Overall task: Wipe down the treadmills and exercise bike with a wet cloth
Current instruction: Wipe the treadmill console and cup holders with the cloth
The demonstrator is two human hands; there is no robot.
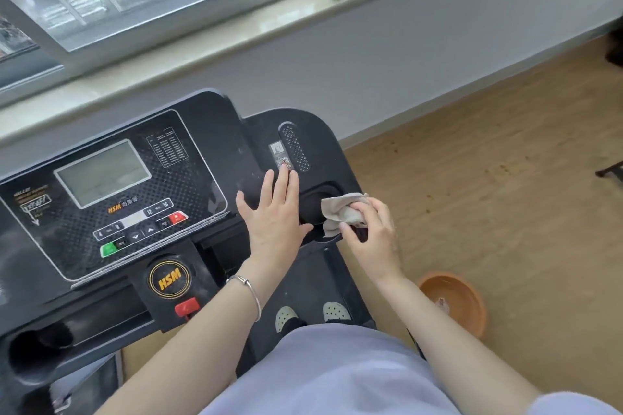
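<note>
We wipe the treadmill (209, 131) cup hole with the cloth (340, 212), gripped in our right hand (371, 229). Left hand (273, 212) rests flat, fingers open. Most wiping seems left.

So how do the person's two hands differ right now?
The left hand lies flat, fingers straight, on the treadmill console, holding nothing; the right hand curls round the cloth at the cup holder. The left wrist wears a bracelet; the right wrist is bare. Both reach the console's right side.
</note>
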